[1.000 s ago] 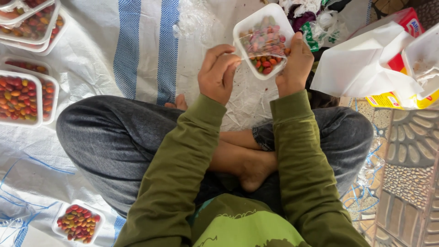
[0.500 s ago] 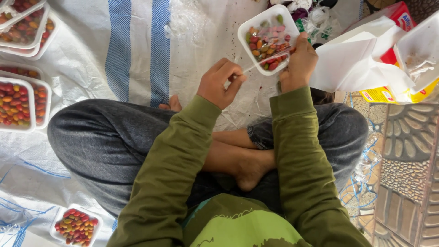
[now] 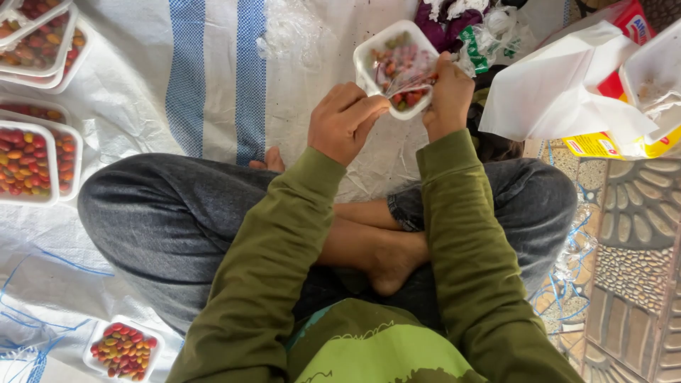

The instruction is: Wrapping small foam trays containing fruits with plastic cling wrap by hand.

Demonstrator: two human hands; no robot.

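Bare woven sheet (image 3: 213,85) left of hands; stacked trays (image 3: 35,156) far left; paper bag (image 3: 560,92) crowds right.

You sit cross-legged, knees spread wide, one bare foot (image 3: 394,259) tucked in front of you and the toes of the other (image 3: 268,160) showing past your left thigh. Both arms reach forward from the elbows in green sleeves, forearms running nearly parallel and angling slightly toward each other. Your left hand (image 3: 344,124) is curled, knuckles up, fingers (image 3: 369,112) bent and pinched together at the tips. Your right hand (image 3: 448,96) is raised a little further out, back of the hand toward you, thumb (image 3: 443,65) extended upward, fingers wrapped out of sight. The two hands sit close, just apart.
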